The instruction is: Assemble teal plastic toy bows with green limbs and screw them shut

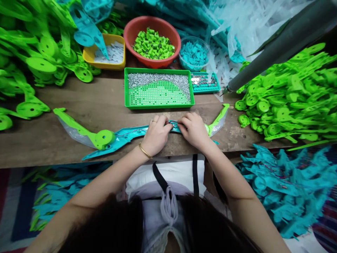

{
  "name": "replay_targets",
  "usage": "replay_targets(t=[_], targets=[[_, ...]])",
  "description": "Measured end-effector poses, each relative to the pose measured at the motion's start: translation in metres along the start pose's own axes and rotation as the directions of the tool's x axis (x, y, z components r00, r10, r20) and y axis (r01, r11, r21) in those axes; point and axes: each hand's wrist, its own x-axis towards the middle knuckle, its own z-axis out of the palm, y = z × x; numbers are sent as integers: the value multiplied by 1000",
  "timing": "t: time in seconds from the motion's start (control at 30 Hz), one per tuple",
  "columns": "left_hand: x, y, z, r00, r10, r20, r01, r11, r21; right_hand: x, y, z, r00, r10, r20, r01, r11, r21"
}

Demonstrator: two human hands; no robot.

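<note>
A toy bow's blue plastic body (131, 133) lies across the table before me, a thin wire running along its open inside. Green limbs with clear edges extend from both ends: the left limb (75, 124) joins at a round green disc, the right limb (219, 119) rises past my wrist. My left hand (158, 131) is closed on the body's middle, thumb and forefinger pinched at the channel. Opposite it, my right hand (193, 128) pinches the same middle section, a short gap apart. Whatever small piece lies beneath the fingertips is hidden.
Beyond the hands sits a green tray (159, 102) of small metal screws, beside a small teal tray (206, 86) of metal discs. Behind are a red bowl (129, 45), a yellow tub (105, 65) and a clear bowl (195, 65). Green parts (284, 112) pile at both sides; a dark tool (268, 49) hangs right.
</note>
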Motion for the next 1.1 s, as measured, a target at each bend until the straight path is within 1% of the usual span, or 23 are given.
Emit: replay_targets(t=[0.1, 0.23, 0.43, 0.63, 0.87, 0.93, 1.1], targets=[[0, -3, 0, 1000, 2, 15, -1, 999, -38, -2, -3, 2, 1000, 2, -29, -2, 1000, 7], [0, -3, 0, 1000, 2, 10, -2, 999, -51, -3, -1, 6, 997, -23, -76, 27, 998, 55], [0, -2, -1, 1000, 4, -23, -6, 998, -70, -2, 3, 11, 999, 4, -47, 4, 988, 154], [-1, -3, 5, 1000, 3, -19, -5, 995, -99, -3, 5, 12, 997, -29, -70, 41, 984, 175], [-2, -3, 7, 1000, 19, -5, -19, 999, -32, -2, 4, 12, 997, -50, -64, 61, 981, 185], [-2, -3, 8, 1000, 18, 0, -18, 999, -29, -1, 4, 11, 999, -32, -44, 40, 980, 193], [-2, -3, 8, 1000, 19, 8, -19, 1000, -20, 5, 3, 9, 997, 67, 31, -71, 984, 164]])
